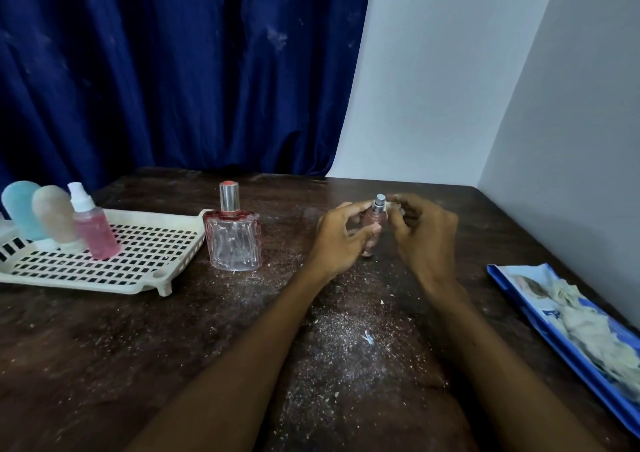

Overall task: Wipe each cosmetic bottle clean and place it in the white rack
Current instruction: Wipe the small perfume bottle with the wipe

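While left hand [341, 235] grips one small bottle [375, 221] | right hand [424, 235] pinches perhaps wipe [394, 206] | rack [86, 287]: three bottles [97, 235] | table [104, 365]: one perfume [233, 244]

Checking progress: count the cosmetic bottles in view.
5. In the white rack: blue bottle, beige bottle, pink spray bottle. Glass bottle on the table. Small bottle in left hand. Others may be hidden.

We can read no whole word here: the only lettering is a scrap of bold white letters on the blue packet [543, 316] at the right, cut off and partly hidden under the crumpled wipes [588, 334], too little for us to make out.
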`<state>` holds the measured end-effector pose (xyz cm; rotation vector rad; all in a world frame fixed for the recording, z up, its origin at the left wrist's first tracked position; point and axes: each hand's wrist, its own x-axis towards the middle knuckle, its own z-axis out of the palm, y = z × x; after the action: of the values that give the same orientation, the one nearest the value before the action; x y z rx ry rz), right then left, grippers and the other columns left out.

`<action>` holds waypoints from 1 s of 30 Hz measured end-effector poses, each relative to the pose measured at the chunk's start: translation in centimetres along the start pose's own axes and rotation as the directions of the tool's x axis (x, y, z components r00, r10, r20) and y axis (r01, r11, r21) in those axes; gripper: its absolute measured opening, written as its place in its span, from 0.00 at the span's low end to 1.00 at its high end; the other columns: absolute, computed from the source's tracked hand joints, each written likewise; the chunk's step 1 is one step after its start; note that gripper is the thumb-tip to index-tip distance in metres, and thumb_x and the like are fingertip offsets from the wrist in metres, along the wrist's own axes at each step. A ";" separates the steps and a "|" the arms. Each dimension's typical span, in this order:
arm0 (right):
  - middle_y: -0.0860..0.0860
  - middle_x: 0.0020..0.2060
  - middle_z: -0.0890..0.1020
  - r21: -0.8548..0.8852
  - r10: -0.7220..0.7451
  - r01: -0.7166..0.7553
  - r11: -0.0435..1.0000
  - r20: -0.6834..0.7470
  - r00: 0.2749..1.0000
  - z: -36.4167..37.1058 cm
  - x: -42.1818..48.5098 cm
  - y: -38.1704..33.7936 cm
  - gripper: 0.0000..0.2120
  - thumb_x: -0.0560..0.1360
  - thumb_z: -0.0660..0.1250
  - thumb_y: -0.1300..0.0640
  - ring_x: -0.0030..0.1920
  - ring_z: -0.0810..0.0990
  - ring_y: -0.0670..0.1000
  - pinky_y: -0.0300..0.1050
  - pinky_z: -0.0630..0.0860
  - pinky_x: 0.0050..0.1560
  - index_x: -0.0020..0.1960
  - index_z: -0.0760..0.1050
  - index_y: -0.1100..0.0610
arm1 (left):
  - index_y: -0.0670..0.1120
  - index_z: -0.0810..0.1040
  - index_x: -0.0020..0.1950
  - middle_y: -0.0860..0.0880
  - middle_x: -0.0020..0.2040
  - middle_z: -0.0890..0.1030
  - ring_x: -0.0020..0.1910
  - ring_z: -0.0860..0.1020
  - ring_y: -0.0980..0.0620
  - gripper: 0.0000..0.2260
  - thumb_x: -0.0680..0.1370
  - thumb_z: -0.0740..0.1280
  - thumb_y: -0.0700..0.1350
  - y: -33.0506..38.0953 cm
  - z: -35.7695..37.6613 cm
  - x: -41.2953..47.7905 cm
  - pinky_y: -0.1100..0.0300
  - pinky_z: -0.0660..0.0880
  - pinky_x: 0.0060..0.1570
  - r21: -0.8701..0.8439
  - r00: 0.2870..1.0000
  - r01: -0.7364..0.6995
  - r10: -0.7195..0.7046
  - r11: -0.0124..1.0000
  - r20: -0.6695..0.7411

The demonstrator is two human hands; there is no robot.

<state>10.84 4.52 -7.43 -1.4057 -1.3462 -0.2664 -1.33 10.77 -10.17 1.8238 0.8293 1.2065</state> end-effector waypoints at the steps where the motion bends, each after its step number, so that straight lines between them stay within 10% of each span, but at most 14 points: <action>1: 0.53 0.43 0.86 0.001 -0.008 0.008 1.000 -0.005 1.000 -0.1 0.0 0.0 0.09 0.75 0.71 0.65 0.39 0.82 0.45 0.42 0.81 0.45 0.54 0.84 0.59 | 0.43 0.75 0.69 0.49 0.58 0.81 0.58 0.80 0.51 0.20 0.77 0.71 0.37 0.0 0.1 0.0 0.65 0.79 0.53 0.008 1.000 0.005 -0.005 1.000 0.003; 9: 0.50 0.44 0.87 0.044 0.054 -0.055 0.998 0.028 0.998 0.2 -0.1 0.1 0.12 0.70 0.77 0.61 0.39 0.82 0.42 0.23 0.74 0.43 0.53 0.84 0.58 | 0.44 0.77 0.67 0.52 0.53 0.84 0.53 0.82 0.57 0.19 0.77 0.72 0.39 0.3 0.6 -0.4 0.61 0.82 0.51 0.054 0.995 0.011 -0.005 0.998 -0.103; 20: 0.55 0.43 0.84 -0.010 -0.112 0.112 0.994 -0.027 0.993 0.8 -0.6 -0.2 0.09 0.71 0.76 0.62 0.39 0.83 0.51 0.48 0.82 0.41 0.51 0.83 0.62 | 0.42 0.81 0.61 0.53 0.46 0.83 0.40 0.81 0.65 0.13 0.76 0.73 0.37 1.2 0.8 -0.8 0.73 0.77 0.39 0.039 0.989 -0.066 0.071 0.997 -0.130; 30: 0.46 0.44 0.84 0.059 0.086 -0.087 0.994 0.023 0.996 0.4 -0.2 0.2 0.09 0.75 0.72 0.61 0.40 0.81 0.38 0.30 0.79 0.45 0.55 0.82 0.56 | 0.44 0.70 0.73 0.53 0.54 0.80 0.45 0.78 0.64 0.21 0.80 0.67 0.37 1.5 0.7 -1.0 0.77 0.74 0.40 0.074 1.000 0.020 -0.018 0.997 -0.018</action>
<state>10.71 4.76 -7.82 -1.4160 -1.2960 -0.1535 -0.90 9.04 -9.44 1.8627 0.9103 1.1957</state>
